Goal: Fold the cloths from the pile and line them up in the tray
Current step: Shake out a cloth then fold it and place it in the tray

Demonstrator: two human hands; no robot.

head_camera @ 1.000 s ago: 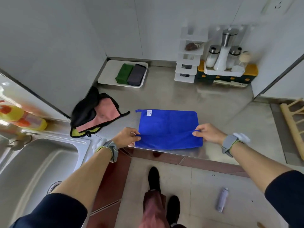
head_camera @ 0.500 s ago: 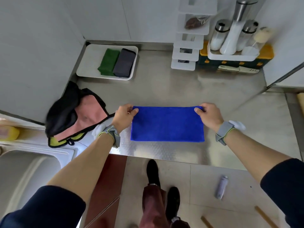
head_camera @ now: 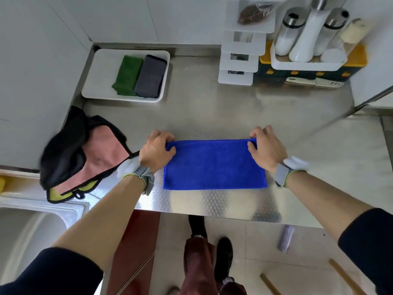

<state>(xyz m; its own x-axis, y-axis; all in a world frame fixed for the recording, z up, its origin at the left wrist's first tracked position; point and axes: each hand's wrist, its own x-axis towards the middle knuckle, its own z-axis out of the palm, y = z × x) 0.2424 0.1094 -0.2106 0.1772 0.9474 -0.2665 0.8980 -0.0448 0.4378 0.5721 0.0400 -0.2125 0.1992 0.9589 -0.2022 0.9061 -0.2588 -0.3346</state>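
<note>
I am pinching the far corners of the blue cloth with my left grip and right grip, probably to align its edges; it is lying near the front edge of the tabletop.

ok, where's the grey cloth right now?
Head view, far left: the grey cloth lies in the white tray, just right of the green cloth.
</note>
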